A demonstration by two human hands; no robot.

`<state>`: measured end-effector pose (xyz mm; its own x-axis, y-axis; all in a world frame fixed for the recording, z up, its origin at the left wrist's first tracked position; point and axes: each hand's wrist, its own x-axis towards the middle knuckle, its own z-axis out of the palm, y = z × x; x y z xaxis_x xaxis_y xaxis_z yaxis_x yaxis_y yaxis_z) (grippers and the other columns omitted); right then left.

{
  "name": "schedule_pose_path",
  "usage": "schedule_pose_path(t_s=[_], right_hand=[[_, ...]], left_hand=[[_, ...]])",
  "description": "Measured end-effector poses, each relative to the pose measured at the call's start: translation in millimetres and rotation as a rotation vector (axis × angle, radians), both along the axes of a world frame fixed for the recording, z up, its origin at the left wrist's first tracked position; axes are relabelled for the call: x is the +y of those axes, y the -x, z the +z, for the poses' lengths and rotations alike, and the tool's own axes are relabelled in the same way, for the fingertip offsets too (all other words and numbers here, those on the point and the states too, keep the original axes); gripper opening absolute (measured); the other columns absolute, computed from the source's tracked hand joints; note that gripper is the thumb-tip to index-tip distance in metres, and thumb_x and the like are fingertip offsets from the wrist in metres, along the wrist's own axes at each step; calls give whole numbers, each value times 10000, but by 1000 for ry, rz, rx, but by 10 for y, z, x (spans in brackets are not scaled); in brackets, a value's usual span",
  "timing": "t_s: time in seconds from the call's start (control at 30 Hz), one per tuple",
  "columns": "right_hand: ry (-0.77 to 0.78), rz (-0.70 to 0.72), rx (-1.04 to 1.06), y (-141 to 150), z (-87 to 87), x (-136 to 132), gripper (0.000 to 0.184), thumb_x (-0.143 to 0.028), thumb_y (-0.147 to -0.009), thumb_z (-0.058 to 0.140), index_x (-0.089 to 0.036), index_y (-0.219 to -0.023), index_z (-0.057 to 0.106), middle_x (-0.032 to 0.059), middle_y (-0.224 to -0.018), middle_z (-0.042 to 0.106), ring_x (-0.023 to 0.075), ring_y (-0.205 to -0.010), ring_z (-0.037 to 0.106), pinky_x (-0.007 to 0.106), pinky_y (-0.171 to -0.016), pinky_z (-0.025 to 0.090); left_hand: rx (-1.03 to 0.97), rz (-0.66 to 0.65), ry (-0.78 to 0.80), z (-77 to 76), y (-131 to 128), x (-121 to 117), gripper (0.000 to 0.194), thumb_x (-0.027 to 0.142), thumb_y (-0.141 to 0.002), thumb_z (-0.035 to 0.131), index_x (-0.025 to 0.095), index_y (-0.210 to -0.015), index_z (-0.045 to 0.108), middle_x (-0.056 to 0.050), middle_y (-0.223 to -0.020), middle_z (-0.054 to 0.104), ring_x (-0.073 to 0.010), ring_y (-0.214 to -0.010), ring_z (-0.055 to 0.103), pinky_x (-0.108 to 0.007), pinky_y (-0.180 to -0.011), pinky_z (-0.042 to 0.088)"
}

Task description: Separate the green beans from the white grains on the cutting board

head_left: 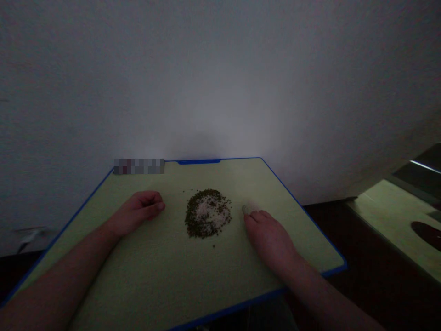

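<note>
A mixed heap of small dark green grains and whitish grains (208, 214) lies on the pale tabletop (165, 266). Left of the heap, my left hand (143, 207) rests with its fingers curled in and the thumb against the index finger; nothing shows in it. To the right of the heap is my right hand (268, 234), back upward, its fingers bent down toward the tabletop. A small speckled greyish patch (245, 209) shows at its fingertips, too dim and blurred to name. Neither hand touches the heap.
Blue edging (310, 216) runs round the table, with a blue inset (199, 161) at the back. A blurred-out strip (139, 166) lies at the back left corner. A plain wall (220, 92) stands behind. Another pale surface (389, 216) with a dark rounded object (427, 233) is at right.
</note>
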<state>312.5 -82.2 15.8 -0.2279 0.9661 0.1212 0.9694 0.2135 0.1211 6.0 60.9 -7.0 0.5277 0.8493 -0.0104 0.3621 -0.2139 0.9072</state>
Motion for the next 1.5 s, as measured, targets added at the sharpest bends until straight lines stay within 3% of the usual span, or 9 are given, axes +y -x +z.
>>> schedule_pose_path(t_s=[0.13, 0.3, 0.6, 0.83, 0.97, 1.13, 1.27, 1.5], right_hand=[[1, 45, 20, 28, 4, -56, 228, -70, -816, 462, -125, -994, 593, 84, -916, 615, 198, -861, 522, 306, -737, 412], [57, 165, 23, 186, -7, -15, 173, -68, -806, 467, -141, -883, 604, 76, -865, 612, 205, -808, 523, 310, -667, 417], [-57, -64, 71, -61, 36, 17, 212, -62, -788, 443, -140, -877, 619, 92, -866, 629, 209, -816, 558, 339, -736, 440], [-214, -23, 436, -228, 123, -101, 200, -161, -796, 468, -175, -926, 620, 41, -840, 655, 154, -747, 598, 283, -700, 474], [-164, -27, 533, -218, 146, -177, 178, -204, -819, 448, -187, -904, 604, 38, -807, 648, 150, -689, 597, 283, -654, 478], [-29, 33, 639, -120, 97, -254, 195, -194, -851, 394, -188, -918, 576, 61, -848, 647, 169, -759, 608, 299, -661, 487], [-40, 127, 639, -80, 80, -220, 266, -191, -857, 401, -181, -1078, 549, 80, -952, 653, 178, -856, 614, 332, -751, 496], [-41, 141, 694, -128, 270, -84, 256, -218, -859, 438, -208, -1064, 590, 55, -926, 670, 156, -819, 623, 292, -708, 503]], left_hand=[[-2, -13, 8, -46, 29, 24, 295, 404, -757, 505, 174, -588, 429, 57, -490, 376, -72, -452, 328, -199, -431, 262], [10, -2, 2, -11, 11, 9, 306, 406, -751, 507, 175, -575, 414, 56, -483, 382, -70, -445, 328, -197, -427, 266], [2, -13, -7, 11, -7, -7, 290, 395, -747, 508, 174, -575, 429, 56, -482, 376, -68, -440, 324, -196, -425, 261], [-43, -31, -15, -85, 49, 51, 289, 398, -769, 479, 174, -591, 434, 48, -502, 383, -75, -470, 334, -208, -451, 263], [-48, -20, -10, -100, 55, 55, 291, 408, -761, 479, 175, -592, 441, 41, -512, 401, -79, -481, 343, -215, -464, 280], [-48, -9, -5, -96, 44, 43, 299, 423, -742, 489, 177, -583, 430, 42, -494, 399, -77, -464, 335, -216, -445, 269], [-62, -4, 13, -89, 44, 31, 302, 424, -748, 496, 175, -590, 433, 46, -493, 393, -71, -453, 323, -215, -440, 249], [-94, -26, 21, -63, 40, 19, 304, 411, -767, 499, 170, -592, 435, 51, -498, 403, -68, -457, 325, -219, -448, 233]])
